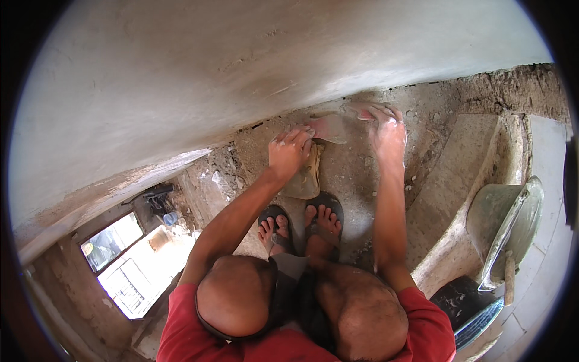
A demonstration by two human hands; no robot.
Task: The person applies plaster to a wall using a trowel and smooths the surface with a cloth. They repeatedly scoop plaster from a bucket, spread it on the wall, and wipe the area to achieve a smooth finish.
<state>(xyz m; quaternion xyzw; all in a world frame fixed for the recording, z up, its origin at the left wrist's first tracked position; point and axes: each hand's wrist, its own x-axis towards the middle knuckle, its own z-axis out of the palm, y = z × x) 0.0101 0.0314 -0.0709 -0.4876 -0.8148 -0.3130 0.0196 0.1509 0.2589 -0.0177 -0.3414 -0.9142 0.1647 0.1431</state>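
Two bent knees (pixel 235 295) are nearest, between two red sleeves (pixel 431 320), well below both hands. At far left, below and well apart from the left hand, one bright opening (pixel 145 271) shows. The left hand (pixel 291 149) is closed, fingers curled, with the edge of one thin dusty sheet (pixel 330 128) pinched at its thumb side. That sheet, grey with a pinkish patch, sits near the foot of the pale wall (pixel 181 72), its long axis running left to right, free end toward the right hand; whether it bears print cannot be made out. Just below the left hand, one yellowish piece (pixel 310 175) reaches down towards two sandalled feet (pixel 324 226). The right hand (pixel 388 133) is half curled, fingertips leftward at one flat reddish piece (pixel 366 114); whether it grips this I cannot tell. Well right of and below that hand are one grey-green bucket (pixel 491 211), one wooden handle (pixel 509 277) by its rim, and one dark container (pixel 455 298).
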